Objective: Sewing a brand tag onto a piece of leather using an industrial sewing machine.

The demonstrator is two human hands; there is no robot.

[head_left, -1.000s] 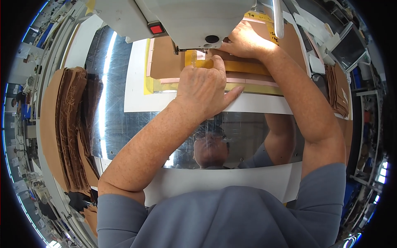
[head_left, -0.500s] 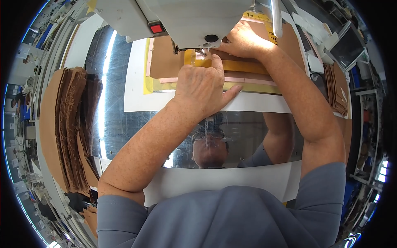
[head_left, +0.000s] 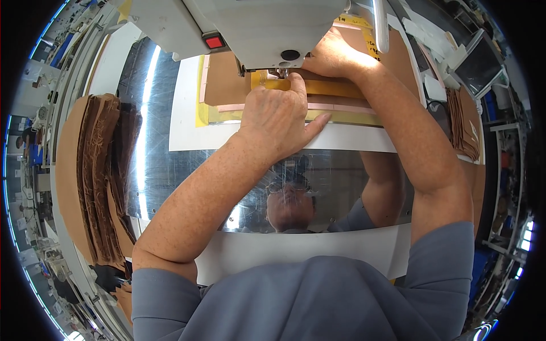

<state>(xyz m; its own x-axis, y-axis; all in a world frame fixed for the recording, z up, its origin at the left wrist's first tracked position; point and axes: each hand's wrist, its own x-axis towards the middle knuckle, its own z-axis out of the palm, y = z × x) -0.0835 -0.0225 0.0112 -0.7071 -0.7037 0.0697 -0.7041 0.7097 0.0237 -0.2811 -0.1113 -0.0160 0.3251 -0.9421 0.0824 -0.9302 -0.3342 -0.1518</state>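
A sewing machine head hangs over the work, its presser foot and needle area just above a layered template. Brown panel pieces, a mustard-yellow strip and pink strips lie in the template on a white sheet. My left hand rests on these layers, index finger stretched out close beside the foot and thumb spread to the right. Farther up and right, my right hand lies on the brown piece under bright light. The machine head partly hides its fingers; they look laid flat.
A shiny metal plate covers the near table. Stacked brown pieces stand at the left, with another brown stack at the right. A dark screen stands at the far right, and a red switch is on the machine.
The white sheet and template have slid slightly away from me and a little left under the machine. Both hands have stayed on them, with almost the same pose.
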